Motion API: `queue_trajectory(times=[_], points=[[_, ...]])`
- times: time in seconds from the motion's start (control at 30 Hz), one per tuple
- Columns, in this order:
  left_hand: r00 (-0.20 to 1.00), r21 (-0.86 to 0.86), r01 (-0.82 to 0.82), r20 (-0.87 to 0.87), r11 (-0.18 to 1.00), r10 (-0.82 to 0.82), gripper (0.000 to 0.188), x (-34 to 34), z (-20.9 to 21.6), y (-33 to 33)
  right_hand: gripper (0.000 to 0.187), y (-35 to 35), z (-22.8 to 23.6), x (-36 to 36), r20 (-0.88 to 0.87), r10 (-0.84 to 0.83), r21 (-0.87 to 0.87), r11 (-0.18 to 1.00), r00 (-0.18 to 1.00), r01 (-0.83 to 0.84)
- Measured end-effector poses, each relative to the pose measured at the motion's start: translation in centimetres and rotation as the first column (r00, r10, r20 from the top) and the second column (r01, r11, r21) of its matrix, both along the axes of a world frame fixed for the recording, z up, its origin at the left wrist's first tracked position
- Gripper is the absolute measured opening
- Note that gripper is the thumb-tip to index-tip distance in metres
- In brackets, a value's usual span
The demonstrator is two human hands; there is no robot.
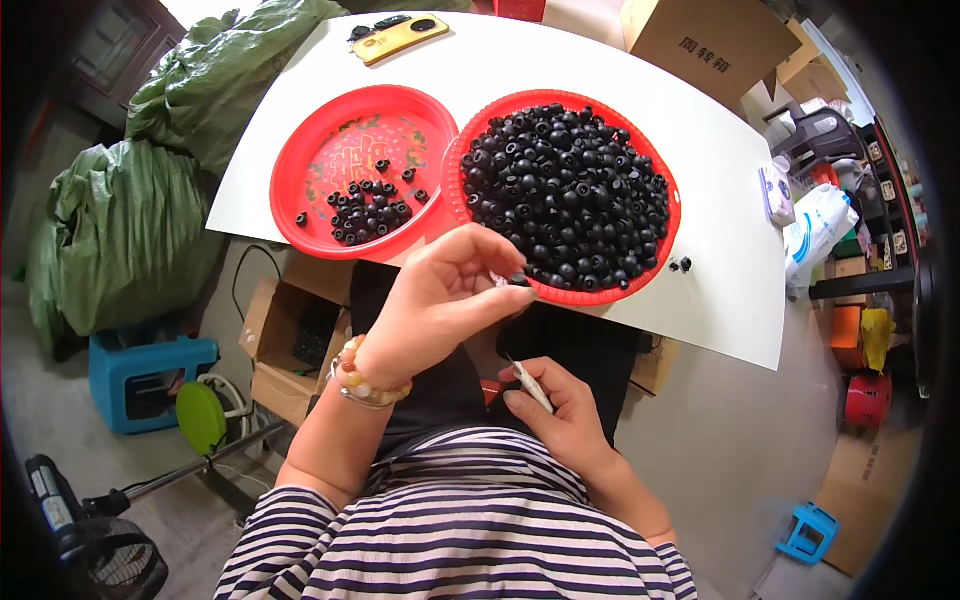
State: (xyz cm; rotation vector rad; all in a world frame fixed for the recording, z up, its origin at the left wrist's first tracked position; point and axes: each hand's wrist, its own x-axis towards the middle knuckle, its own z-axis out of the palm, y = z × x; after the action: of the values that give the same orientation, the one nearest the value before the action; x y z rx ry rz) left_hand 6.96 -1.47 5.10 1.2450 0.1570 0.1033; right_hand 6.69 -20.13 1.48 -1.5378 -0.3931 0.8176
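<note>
Just one view here: a head-worn fisheye looking steeply down over the person's striped shirt at the white rectangular tabletop (700, 200). It sits close, and straight edges bow near the rim.

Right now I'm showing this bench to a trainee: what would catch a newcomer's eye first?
Two red trays on the white table: the right tray heaped with small black round parts, the left tray holding only a few. Just below, the left hand pinches something small at the heaped tray's rim, while the right hand holds a thin pale tool.

Around the table: 2 green sacks (150, 180), a yellow phone (398, 37), cardboard boxes (705, 40), a blue stool (140, 375).
</note>
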Motion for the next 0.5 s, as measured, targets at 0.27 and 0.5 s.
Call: queue_trajectory(times=[0.27, 0.5], points=[[0.976, -0.661, 0.073, -0.106, 0.747, -0.190, 0.025, -3.7, -3.2, -0.2, 0.027, -0.8, 1.2, 0.5, 0.180, -0.046, 0.107, 0.994, 0.983, 0.026], [0.948, -0.843, 0.072, -0.108, 0.533, -0.299, 0.018, -4.8, -3.9, -1.3, 0.035, -0.3, 3.1, 0.4, 0.405, -0.092, 0.091, 0.994, 0.909, 0.060]])
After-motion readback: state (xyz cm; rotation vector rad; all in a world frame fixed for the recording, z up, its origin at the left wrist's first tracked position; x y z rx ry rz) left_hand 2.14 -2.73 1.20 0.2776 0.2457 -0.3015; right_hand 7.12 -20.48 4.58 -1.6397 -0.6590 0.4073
